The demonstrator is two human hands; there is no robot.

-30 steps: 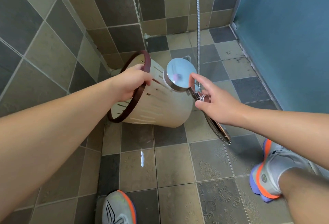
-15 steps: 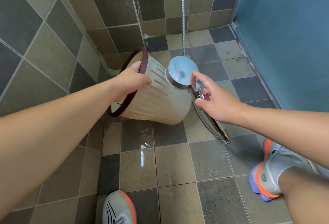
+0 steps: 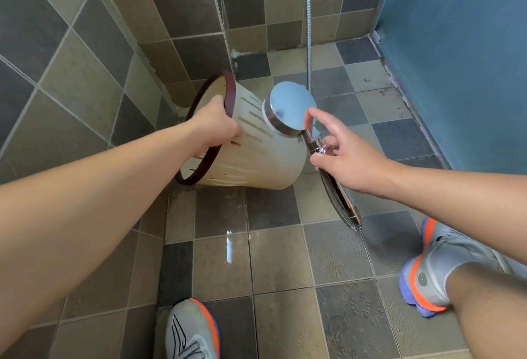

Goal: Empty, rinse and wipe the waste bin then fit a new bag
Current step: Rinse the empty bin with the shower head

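Head view: in a tiled shower corner, a person holds a cream slatted waste bin (image 3: 256, 156) tipped on its side above the wet floor tiles (image 3: 279, 256), its dark red rim (image 3: 205, 130) facing nine o'clock and its closed base toward four o'clock. The left hand (image 3: 216, 127) is closed over the rim at its upper edge, fingers curled inside the opening and thumb against the outer wall. At three o'clock of the bin, the right hand (image 3: 348, 159) grips the handle of a chrome shower head (image 3: 291, 109), thumb and lower fingers clamped on the handle while the index finger stretches up to touch the round disc's back. The disc sits just beside the bin's slatted wall, its face turned toward it. A metal hose (image 3: 308, 31) hangs at twelve o'clock against the wall tiles and loops back below the handle. A blue panel (image 3: 462, 59) fills the two o'clock side. Two grey-and-orange sneakers, one (image 3: 191, 330) at six o'clock and one (image 3: 427, 267) at four o'clock, stand on the floor.
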